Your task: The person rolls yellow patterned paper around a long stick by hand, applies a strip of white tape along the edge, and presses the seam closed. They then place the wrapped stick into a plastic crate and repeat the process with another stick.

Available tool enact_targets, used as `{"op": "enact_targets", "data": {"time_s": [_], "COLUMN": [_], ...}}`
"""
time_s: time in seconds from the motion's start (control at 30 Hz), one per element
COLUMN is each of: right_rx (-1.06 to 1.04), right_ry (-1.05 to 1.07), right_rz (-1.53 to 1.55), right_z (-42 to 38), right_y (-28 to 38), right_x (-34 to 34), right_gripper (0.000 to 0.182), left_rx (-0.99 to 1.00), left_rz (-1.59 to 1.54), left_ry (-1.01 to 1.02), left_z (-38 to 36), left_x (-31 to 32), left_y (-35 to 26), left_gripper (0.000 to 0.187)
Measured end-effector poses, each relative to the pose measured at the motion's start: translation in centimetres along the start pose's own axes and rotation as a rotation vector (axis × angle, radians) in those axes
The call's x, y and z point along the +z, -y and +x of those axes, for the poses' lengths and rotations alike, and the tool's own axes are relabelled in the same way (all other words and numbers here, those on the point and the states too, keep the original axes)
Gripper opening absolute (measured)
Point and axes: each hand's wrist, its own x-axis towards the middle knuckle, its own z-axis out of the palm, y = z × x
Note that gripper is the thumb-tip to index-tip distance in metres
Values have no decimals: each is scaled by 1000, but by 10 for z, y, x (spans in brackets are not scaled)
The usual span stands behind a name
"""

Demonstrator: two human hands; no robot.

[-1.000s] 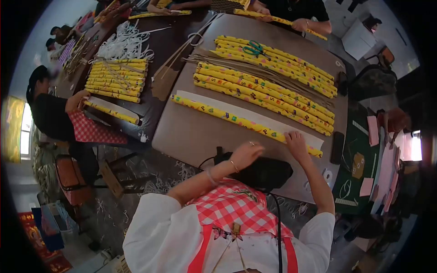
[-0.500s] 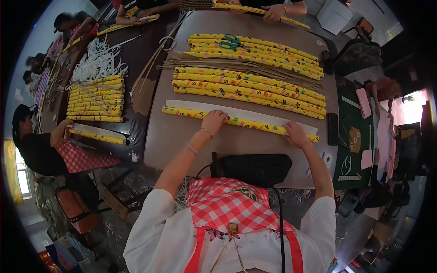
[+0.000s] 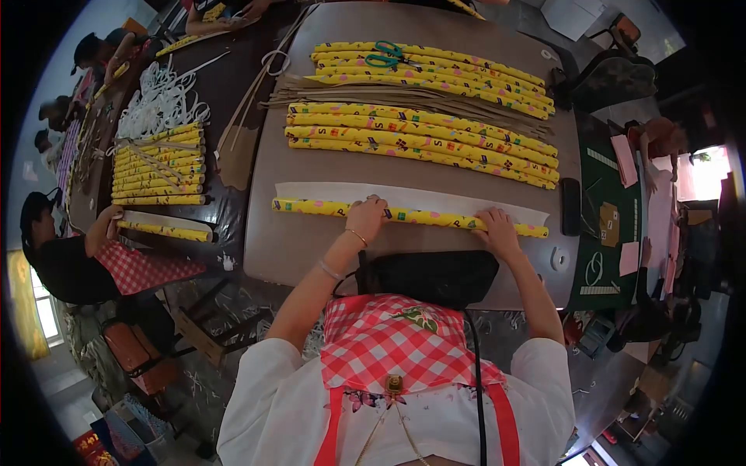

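Note:
A yellow patterned paper roll (image 3: 431, 218) lies crosswise near the table's front edge, with a strip of its white underside (image 3: 326, 190) unrolled along the far side. My left hand (image 3: 367, 215) is closed round the roll left of its middle. Toward the right end, my right hand (image 3: 496, 228) has its fingers curved over the same roll. Beyond my hands several finished yellow rolls (image 3: 420, 144) lie side by side. Brown strips (image 3: 412, 102) separate them from a farther group of rolls (image 3: 435, 74), on which green-handled scissors (image 3: 383, 54) rest.
A black bag (image 3: 431, 278) sits at the near table edge, with a tape roll (image 3: 559, 259) to its right. A black case (image 3: 570, 206) lies at the right edge. On the left are bundled rolls (image 3: 159, 167), white ribbon (image 3: 163, 97) and a co-worker (image 3: 58, 252).
The roll has come slightly nearer to me, and more of its white underside shows. My right hand has shifted a little left along it. The view has moved slightly.

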Motion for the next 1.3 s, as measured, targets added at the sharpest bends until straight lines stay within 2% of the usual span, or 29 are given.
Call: {"op": "enact_targets", "data": {"time_s": [0.1, 0.23, 0.3, 0.33, 0.4, 0.53, 0.6, 0.67, 0.73, 0.8, 1.0, 1.13, 1.23, 1.3], "right_rx": [65, 5, -88, -96, -268, -166, -136, -38, 40, 86, 119, 130, 169, 151], "right_ry": [-1, -98, 108, 99, 342, 350, 191, 135, -131, -165, -216, -202, -239, -293], "right_rz": [-7, 104, 322, 321, 256, 178, 251, 321, 303, 272, 169, 147, 69, 81], "right_z": [-8, -11, -22, -27, -46, -89, -100, -105, -103, -95, -76, -85, -86, -81], "right_y": [12, 32, 39, 38, 35, 41, 44, 49, 61, 82, 116, 110, 98, 96], "right_x": [-7, -40, -65, -80, -99, -81, -41, -10, 15, 19, 22, 22, 29, 21], "right_gripper": [44, 46, 61, 61, 79, 93, 95, 92, 84, 81, 82, 80, 80, 79], "left_rx": [17, 0, -23, -26, -12, 13, 30, 64, 101, 39, 100, 139, 127, 219], "left_rz": [160, 139, 141, 149, 121, 157, 118, 114, 100, 73, 120, 90, 117, 111], "left_ry": [-52, 18, 63, 54, 74, 59, -9, -23, -44, 22, 51, 28, 25, 105], "left_z": [-7, -6, -3, -2, -3, -5, -6, -5, -3, -3, -4, -3, -7, 3], "left_x": [8, -4, -7, -8, -4, -5, -2, 6, 6, -3, -16, -14, -12, -17], "left_y": [-13, -23, -23, -21, -19, -19, -18, -10, -9, -13, -17, -11, -5, -3], "left_gripper": [35, 34, 35, 35, 37, 38, 24, 25, 26, 27, 26, 30, 22, 32]}}
